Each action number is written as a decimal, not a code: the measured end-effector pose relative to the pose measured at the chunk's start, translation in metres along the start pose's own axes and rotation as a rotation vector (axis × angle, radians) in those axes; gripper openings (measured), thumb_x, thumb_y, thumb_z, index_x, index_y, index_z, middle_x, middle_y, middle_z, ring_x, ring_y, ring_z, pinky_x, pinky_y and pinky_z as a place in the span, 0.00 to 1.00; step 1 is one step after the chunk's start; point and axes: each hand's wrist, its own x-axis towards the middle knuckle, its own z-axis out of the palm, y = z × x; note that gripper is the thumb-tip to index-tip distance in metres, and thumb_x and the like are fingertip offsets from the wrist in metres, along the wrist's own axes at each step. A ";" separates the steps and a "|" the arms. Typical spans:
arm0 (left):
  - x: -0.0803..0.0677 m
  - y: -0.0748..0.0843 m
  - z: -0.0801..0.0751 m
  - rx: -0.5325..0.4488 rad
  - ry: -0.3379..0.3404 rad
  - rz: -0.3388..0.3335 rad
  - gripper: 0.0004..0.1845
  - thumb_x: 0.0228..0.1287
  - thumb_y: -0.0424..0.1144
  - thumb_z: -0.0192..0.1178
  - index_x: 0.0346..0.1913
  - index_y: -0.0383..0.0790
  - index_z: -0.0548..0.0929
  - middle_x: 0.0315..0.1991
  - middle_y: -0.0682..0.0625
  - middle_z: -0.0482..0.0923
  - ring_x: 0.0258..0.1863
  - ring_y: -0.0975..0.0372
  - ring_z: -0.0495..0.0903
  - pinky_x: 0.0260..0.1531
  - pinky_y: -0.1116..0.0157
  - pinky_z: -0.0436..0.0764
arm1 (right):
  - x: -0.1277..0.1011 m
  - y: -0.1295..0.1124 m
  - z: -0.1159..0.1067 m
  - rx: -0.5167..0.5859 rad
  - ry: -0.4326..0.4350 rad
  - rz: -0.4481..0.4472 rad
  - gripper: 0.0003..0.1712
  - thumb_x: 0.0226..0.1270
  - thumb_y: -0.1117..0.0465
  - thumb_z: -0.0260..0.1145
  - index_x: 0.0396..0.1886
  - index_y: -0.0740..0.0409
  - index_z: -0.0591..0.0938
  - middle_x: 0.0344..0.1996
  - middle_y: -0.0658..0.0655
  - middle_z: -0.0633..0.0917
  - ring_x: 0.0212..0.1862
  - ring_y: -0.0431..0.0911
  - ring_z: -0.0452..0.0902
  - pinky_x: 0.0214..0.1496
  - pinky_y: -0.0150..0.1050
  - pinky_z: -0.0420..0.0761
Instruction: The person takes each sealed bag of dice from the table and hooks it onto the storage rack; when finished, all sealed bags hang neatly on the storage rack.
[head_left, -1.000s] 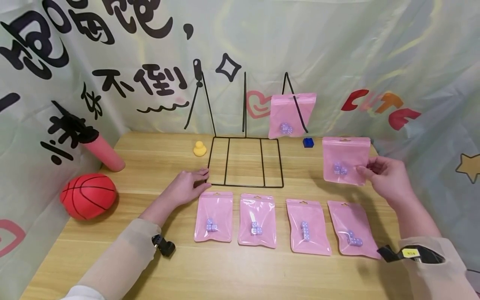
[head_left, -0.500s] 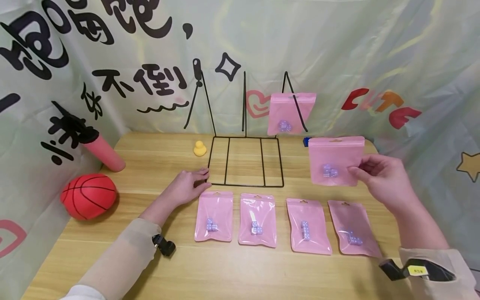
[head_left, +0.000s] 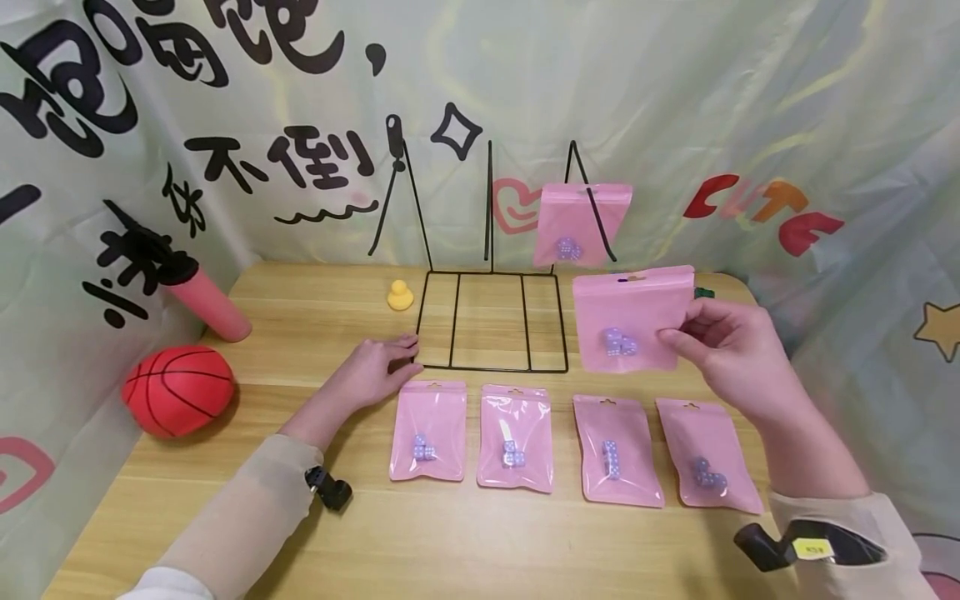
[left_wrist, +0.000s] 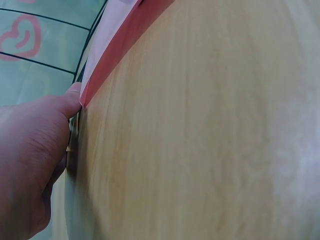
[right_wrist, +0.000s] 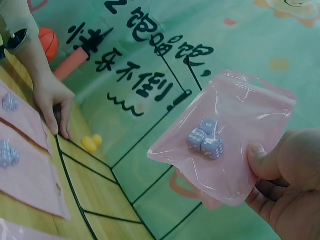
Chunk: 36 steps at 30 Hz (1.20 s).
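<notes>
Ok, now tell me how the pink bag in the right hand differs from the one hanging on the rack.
The held bag is pinched by its side edge in the right hand; the hanging bag hangs on an arm of the black wire rack. In the head view, the held bag looks larger and sits lower than the hanging bag. Both are pink and hold pale purple dice.

The bags look like thin, glossy plastic, the dice like smooth plastic. The rack looks like slim metal wire; the table, smooth wood grain with soft shine; the backdrop, creased, satiny cloth; the ball, matt.
</notes>
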 end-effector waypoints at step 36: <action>-0.001 0.002 -0.001 -0.004 0.008 -0.009 0.23 0.75 0.45 0.69 0.63 0.31 0.84 0.68 0.39 0.77 0.70 0.49 0.75 0.71 0.51 0.72 | 0.040 0.016 0.040 0.264 -0.020 0.076 0.07 0.73 0.69 0.71 0.42 0.73 0.84 0.31 0.52 0.87 0.31 0.42 0.80 0.31 0.28 0.82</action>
